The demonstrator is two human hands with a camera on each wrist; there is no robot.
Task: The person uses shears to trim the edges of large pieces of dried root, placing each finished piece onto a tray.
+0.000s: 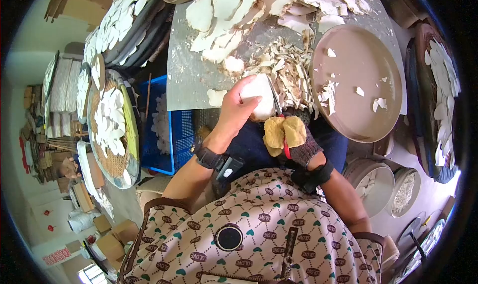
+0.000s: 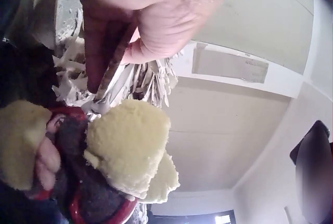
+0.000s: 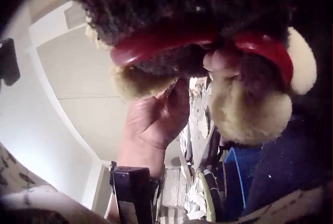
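Observation:
My bare left hand (image 1: 233, 109) (image 2: 151, 13) (image 3: 153, 122) pinches a thick white piece (image 1: 259, 96) between thumb and fingers; its thin brownish edge (image 2: 112, 68) shows in the left wrist view. In a dark knitted glove, my right hand (image 1: 305, 147) (image 2: 93, 190) (image 3: 156, 16) grips red-handled scissors (image 1: 287, 148) (image 3: 161, 42), with yellow foam pads (image 1: 295, 132) (image 2: 130, 143) (image 3: 252, 112) around the handles. The blades (image 1: 273, 94) lie along the right side of the white piece. How far they are parted, I cannot tell.
Beyond my hands, a grey table (image 1: 186, 80) bears large white slices (image 1: 226, 10) and a heap of trimmings (image 1: 286, 67). A round tray (image 1: 358, 75) with a few scraps stands at right. A blue crate (image 1: 181, 139) is at left, two buckets (image 1: 378, 189) at lower right.

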